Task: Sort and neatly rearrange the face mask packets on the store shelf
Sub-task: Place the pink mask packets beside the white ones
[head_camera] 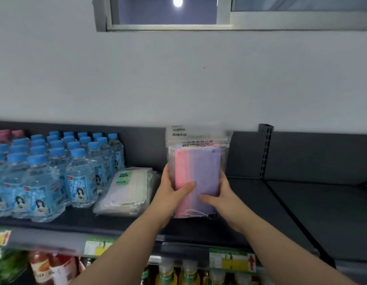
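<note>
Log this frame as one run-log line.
left hand: holds mask packet | right hand: same packet, upright | mask stack: flat beside water bottles | shelf: right side bare

Left hand [174, 192] and right hand [221, 196] hold a mask packet [199, 169] upright above the shelf [260, 202].

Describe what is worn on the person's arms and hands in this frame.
Nothing visible: the left hand and right hand are bare, without gloves, rings, or a watch. Both forearms are uncovered as far as the frame shows; no sleeve edge appears.
</note>
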